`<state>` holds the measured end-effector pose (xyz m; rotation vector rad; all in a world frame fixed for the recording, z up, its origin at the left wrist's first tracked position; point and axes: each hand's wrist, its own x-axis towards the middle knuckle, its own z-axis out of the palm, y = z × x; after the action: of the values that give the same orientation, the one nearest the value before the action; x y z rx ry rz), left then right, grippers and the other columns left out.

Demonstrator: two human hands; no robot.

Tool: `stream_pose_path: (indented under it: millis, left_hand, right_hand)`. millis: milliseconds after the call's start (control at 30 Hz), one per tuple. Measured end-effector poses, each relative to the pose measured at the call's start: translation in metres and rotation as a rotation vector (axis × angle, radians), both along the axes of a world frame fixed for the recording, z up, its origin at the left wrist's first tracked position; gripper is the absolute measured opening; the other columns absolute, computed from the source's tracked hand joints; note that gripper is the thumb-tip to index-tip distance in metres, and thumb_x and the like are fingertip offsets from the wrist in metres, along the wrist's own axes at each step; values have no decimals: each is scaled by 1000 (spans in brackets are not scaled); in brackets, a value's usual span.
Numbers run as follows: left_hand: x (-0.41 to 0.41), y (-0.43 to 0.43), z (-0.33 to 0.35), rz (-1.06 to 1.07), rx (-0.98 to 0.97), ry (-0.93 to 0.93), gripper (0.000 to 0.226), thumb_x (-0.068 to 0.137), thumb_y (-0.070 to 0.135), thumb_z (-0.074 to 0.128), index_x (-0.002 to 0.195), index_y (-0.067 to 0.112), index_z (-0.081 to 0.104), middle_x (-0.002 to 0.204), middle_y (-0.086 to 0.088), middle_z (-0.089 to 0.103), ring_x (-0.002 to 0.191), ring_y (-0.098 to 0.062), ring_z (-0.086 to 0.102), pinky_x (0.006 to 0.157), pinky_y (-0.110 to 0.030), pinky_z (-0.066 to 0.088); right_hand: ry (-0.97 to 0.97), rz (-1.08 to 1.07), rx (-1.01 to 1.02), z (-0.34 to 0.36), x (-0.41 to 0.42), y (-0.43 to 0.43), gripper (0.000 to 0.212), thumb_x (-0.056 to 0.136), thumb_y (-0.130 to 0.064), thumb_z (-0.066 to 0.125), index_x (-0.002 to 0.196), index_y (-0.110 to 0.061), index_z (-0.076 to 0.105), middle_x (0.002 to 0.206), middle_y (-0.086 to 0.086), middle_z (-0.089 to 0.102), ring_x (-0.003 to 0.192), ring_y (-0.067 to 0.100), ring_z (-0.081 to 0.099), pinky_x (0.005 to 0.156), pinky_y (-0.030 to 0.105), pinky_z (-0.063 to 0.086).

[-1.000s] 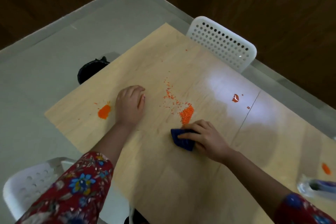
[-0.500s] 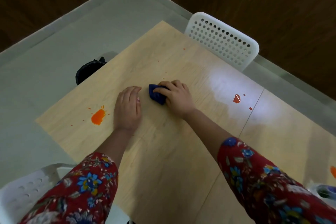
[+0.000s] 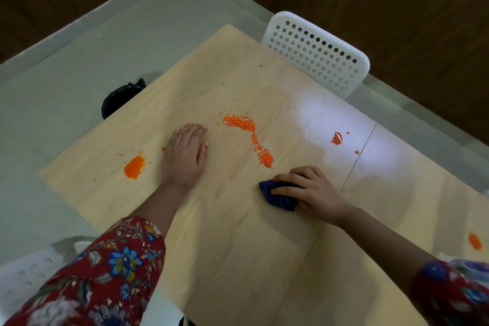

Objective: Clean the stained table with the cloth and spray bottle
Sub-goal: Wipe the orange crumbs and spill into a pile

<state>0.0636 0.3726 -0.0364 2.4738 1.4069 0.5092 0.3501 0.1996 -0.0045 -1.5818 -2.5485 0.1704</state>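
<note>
My right hand (image 3: 311,192) presses a folded dark blue cloth (image 3: 277,196) onto the light wooden table (image 3: 238,246), just below a curved trail of orange beaded smear (image 3: 251,137). My left hand (image 3: 185,153) lies flat, palm down, on the table with nothing in it. To its left is an orange splat (image 3: 134,167). A red-orange stain (image 3: 337,138) sits in the glare at right, and a small orange spot (image 3: 475,241) lies near the right edge. Part of the spray bottle (image 3: 468,268) shows behind my right sleeve.
A white perforated chair (image 3: 317,53) stands at the table's far side, and another white chair (image 3: 23,272) is at the lower left. A black bin bag (image 3: 119,98) sits on the grey floor past the table's left edge.
My right hand has dragged the cloth from beside my left hand back down and to the right, leaving a beaded orange trail. My left hand has stayed flat in place.
</note>
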Motion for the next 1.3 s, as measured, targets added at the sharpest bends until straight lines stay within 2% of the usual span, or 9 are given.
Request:
stream_pose_path:
  millis: [367, 433, 500, 600, 800, 900, 1033, 1133, 1300]
  left_hand:
    - [1, -2, 6, 82, -8, 68, 51, 98, 37, 29, 139, 12, 47, 147, -5, 44, 142, -19, 29, 122, -36, 10]
    - [1, -2, 7, 84, -10, 77, 53, 97, 38, 28, 140, 12, 46, 148, -4, 44, 143, -19, 29, 121, -37, 11]
    - [2, -1, 7, 82, -11, 97, 55, 97, 41, 27, 141, 13, 44, 148, -4, 44, 143, -19, 29, 121, -37, 11]
    - [1, 0, 5, 75, -23, 127, 58, 97, 45, 26, 143, 15, 42, 149, -2, 42, 144, -18, 28, 121, -36, 9]
    - [2, 1, 0, 83, -56, 162, 62, 98, 50, 19, 151, 19, 31, 157, 2, 31, 147, -13, 19, 121, -33, 4]
    - [2, 1, -2, 96, -65, 170, 64, 98, 52, 15, 153, 21, 25, 159, 4, 24, 148, -11, 13, 121, -32, 1]
    - [2, 3, -3, 109, -60, 160, 64, 97, 52, 17, 152, 21, 28, 158, 4, 27, 147, -12, 16, 121, -33, 1]
    - [2, 3, -4, 106, -64, 160, 64, 97, 52, 19, 152, 21, 28, 158, 5, 28, 147, -13, 16, 121, -32, 0]
    - [3, 3, -1, 118, -61, 182, 63, 97, 53, 20, 152, 22, 29, 158, 5, 28, 148, -13, 15, 121, -31, -1]
  right_hand:
    - [100, -195, 28, 7, -44, 146, 46, 84, -14, 44, 125, -27, 63, 134, -3, 58, 113, 26, 49, 90, 40, 38]
    - [311, -393, 61, 13, -44, 138, 48, 82, -6, 51, 127, -20, 61, 132, 3, 57, 111, 27, 51, 92, 39, 41]
    - [535, -778, 55, 15, -36, 121, 41, 89, -11, 52, 130, -16, 55, 130, 5, 55, 112, 23, 53, 93, 36, 44]
    - [475, -1227, -32, 6, -24, 102, 38, 96, -23, 46, 132, -13, 47, 131, 8, 48, 109, 27, 55, 79, 33, 44]
    - [357, -1119, -11, -4, -60, 140, 43, 94, -22, 50, 135, -12, 46, 139, 6, 45, 120, 26, 45, 90, 39, 46]
    - [465, -1001, 13, -6, -66, 158, 36, 94, -21, 49, 130, -17, 53, 129, 2, 55, 115, 24, 51, 87, 38, 48]
    - [660, -1192, 172, 2, -21, 172, 32, 94, -20, 45, 125, -21, 54, 115, 1, 61, 106, 23, 55, 84, 40, 50]
    - [556, -1276, -12, 4, 11, 192, 39, 93, -16, 41, 131, -21, 51, 125, 4, 59, 117, 29, 45, 86, 39, 41]
    - [314, -853, -99, -3, -11, 205, 46, 89, -18, 48, 134, -22, 49, 137, 1, 52, 113, 30, 44, 90, 43, 43]
